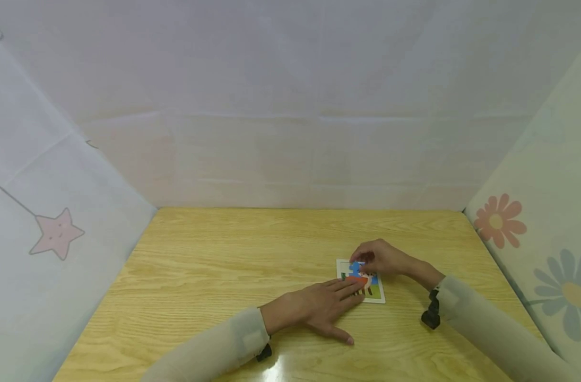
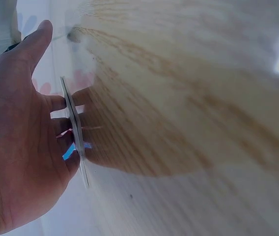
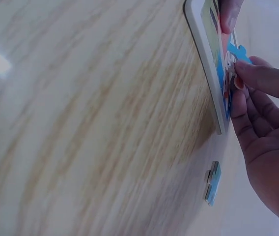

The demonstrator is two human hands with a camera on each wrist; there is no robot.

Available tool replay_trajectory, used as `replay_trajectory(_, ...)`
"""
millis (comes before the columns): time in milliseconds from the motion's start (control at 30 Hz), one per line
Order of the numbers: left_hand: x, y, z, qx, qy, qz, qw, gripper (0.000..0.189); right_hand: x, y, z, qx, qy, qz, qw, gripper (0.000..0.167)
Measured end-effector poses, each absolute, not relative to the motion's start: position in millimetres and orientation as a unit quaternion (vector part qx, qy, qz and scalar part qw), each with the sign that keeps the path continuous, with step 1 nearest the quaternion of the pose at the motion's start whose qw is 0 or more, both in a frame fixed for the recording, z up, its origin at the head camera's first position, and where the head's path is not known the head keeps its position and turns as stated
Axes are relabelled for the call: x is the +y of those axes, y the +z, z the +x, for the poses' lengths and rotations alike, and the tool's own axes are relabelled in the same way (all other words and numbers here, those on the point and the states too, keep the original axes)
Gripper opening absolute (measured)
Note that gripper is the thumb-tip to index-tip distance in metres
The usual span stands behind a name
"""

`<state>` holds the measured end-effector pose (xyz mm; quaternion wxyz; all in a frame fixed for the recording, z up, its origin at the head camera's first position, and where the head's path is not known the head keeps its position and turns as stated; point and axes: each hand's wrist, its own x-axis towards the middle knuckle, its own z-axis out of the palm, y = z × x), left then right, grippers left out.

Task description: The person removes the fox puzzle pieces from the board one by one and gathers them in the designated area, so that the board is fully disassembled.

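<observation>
A small jigsaw puzzle in a white-bordered tray lies on the table, its picture blue, orange and green. My left hand is spread palm down from the near left, its straight fingertips resting on the picture and covering part of it. At the far edge of the tray, my right hand pinches a blue puzzle piece between thumb and fingers. That piece is tilted up from the picture in the right wrist view. Its lower edge and the spot beneath it are partly hidden by the fingers.
A loose blue puzzle piece lies on the wooden table beside the tray, seen in the right wrist view. White cloth walls enclose the table's back and sides. Light glares off the table's near part.
</observation>
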<state>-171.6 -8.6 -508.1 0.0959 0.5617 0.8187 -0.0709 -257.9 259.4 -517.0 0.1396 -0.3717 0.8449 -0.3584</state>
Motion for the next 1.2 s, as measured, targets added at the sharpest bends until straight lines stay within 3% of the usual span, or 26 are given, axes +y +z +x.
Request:
replay_trajectory(433,-9,-503,-174,0.819,-0.055,0.563,0.096,0.099,262,-517,-262,0.827,-0.402,-0.354,0.169,0.024)
replay_trajectory(1200,-7,-508,-170,0.819,-0.074,0.561,0.093,0.103,285,-509,-263,0.816,-0.44,-0.339,0.161,0.028)
